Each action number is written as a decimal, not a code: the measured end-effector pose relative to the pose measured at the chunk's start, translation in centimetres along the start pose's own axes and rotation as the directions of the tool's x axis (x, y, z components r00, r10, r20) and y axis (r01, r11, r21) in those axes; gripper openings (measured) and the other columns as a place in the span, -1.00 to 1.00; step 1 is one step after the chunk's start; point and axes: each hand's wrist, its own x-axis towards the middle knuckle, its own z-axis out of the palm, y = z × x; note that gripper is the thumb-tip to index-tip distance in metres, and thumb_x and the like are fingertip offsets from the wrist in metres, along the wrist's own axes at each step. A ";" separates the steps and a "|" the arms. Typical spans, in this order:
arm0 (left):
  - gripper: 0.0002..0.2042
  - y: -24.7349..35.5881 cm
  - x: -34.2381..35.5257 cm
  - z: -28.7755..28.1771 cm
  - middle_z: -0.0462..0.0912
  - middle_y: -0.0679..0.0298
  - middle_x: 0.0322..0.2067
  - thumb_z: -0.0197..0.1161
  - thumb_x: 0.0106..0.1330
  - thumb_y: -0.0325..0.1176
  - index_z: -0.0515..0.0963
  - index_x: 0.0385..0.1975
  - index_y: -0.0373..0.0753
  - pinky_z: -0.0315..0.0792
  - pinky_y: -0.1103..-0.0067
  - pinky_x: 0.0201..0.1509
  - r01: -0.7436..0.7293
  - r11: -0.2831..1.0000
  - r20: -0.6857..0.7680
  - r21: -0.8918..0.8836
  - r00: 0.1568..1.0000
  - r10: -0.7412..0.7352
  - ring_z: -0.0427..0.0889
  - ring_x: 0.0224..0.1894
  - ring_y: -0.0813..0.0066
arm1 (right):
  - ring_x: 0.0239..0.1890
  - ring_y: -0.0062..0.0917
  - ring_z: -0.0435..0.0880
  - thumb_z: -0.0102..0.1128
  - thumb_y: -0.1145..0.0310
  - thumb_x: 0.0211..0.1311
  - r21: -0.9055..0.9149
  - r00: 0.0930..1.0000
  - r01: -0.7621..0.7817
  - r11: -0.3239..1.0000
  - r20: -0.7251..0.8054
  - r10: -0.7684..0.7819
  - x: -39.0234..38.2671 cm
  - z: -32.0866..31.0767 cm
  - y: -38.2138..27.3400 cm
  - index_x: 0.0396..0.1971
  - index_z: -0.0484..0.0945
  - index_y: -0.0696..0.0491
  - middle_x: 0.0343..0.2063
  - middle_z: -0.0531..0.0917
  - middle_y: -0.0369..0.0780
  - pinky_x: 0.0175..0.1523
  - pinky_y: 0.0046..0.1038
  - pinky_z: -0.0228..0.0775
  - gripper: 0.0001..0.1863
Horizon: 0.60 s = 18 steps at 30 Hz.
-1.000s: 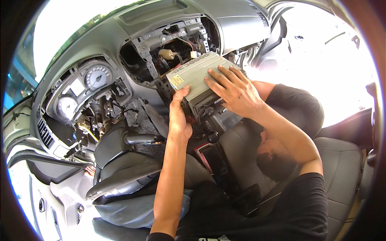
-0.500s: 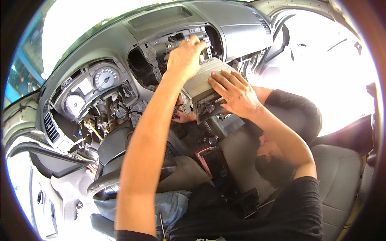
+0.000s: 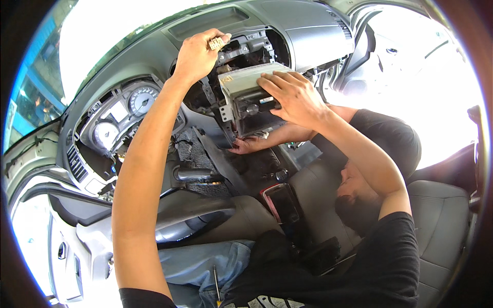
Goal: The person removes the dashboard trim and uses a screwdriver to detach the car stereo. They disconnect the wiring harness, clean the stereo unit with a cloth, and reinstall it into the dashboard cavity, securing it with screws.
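Observation:
My left hand (image 3: 196, 57) is raised in front of the dashboard's centre opening. Its fingers pinch a small beige, block-shaped connector (image 3: 216, 44). Below and to the right, a metal-cased car stereo (image 3: 245, 82) is tilted, pulled out of the opening, with its dark front towards me. My right hand (image 3: 300, 98) grips the stereo's right side, fingers across the top and thumb at the front edge. A metal bracket (image 3: 226, 113) shows on the stereo's left side. The back of the stereo is hidden.
Another person leans in from the right; their hand (image 3: 247, 146) reaches beneath the stereo. The instrument cluster (image 3: 120, 110) sits exposed at left, above the steering wheel (image 3: 195, 208). A screwdriver (image 3: 216, 280) lies on my lap. The gear lever (image 3: 281, 175) stands by the seats.
My left hand has moved left and up from behind the stereo, and the beige connector now shows in it. The stereo sits slightly higher and more level, with my right hand still on it.

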 end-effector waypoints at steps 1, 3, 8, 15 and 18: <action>-0.76 -0.1 0.0 -0.2 0.75 0.07 -0.30 0.26 0.43 -0.15 0.70 -0.09 -0.13 0.53 0.29 -0.09 -0.016 1.000 0.003 -0.014 1.000 0.016 0.71 -0.21 0.00 | 0.21 -0.28 0.60 0.64 0.26 -0.23 -0.007 1.000 -0.003 1.000 0.012 0.003 0.8 0.1 0.2 0.27 0.44 0.02 0.19 0.61 -0.24 0.31 -0.23 0.43 -0.08; -0.68 -0.5 -0.5 -0.5 0.73 0.03 -0.31 0.25 0.47 -0.02 0.70 -0.08 -0.14 0.51 0.29 -0.10 0.042 0.998 0.044 -0.050 0.998 -0.039 0.68 -0.24 -0.01 | 0.20 -0.28 0.60 0.63 0.27 -0.21 0.003 0.999 0.035 0.999 -0.023 -0.035 2.2 0.4 0.4 0.25 0.45 0.02 0.18 0.62 -0.25 0.31 -0.23 0.43 -0.11; -0.60 -1.8 -1.8 -1.4 0.73 0.04 -0.31 0.24 0.47 0.07 0.69 -0.07 -0.16 0.52 0.31 -0.06 0.045 0.997 0.046 -0.055 0.998 -0.043 0.68 -0.22 0.03 | 0.22 -0.28 0.58 0.61 0.30 -0.17 -0.023 0.999 0.031 0.999 0.025 -0.031 4.5 1.0 1.1 0.24 0.47 -0.02 0.15 0.63 -0.25 0.32 -0.24 0.38 -0.16; -0.65 -3.4 -2.9 -2.1 0.74 0.08 -0.35 0.25 0.48 0.00 0.69 -0.05 -0.15 0.52 0.34 -0.08 0.126 0.982 0.048 -0.139 0.992 -0.120 0.70 -0.27 0.15 | 0.19 -0.29 0.59 0.58 0.32 -0.09 -0.002 0.988 -0.010 1.000 0.156 0.010 7.5 3.7 2.1 0.24 0.48 -0.01 0.11 0.64 -0.24 0.32 -0.19 0.36 -0.22; -0.69 -3.5 -3.6 -2.3 0.75 0.12 -0.37 0.31 0.45 -0.06 0.70 -0.06 -0.16 0.53 0.39 -0.12 0.152 0.978 0.059 -0.141 0.988 -0.145 0.69 -0.33 0.27 | 0.18 -0.28 0.59 0.58 0.33 -0.10 0.018 0.994 -0.034 0.999 0.104 0.032 8.2 4.8 2.3 0.24 0.48 -0.01 0.10 0.64 -0.25 0.32 -0.19 0.36 -0.21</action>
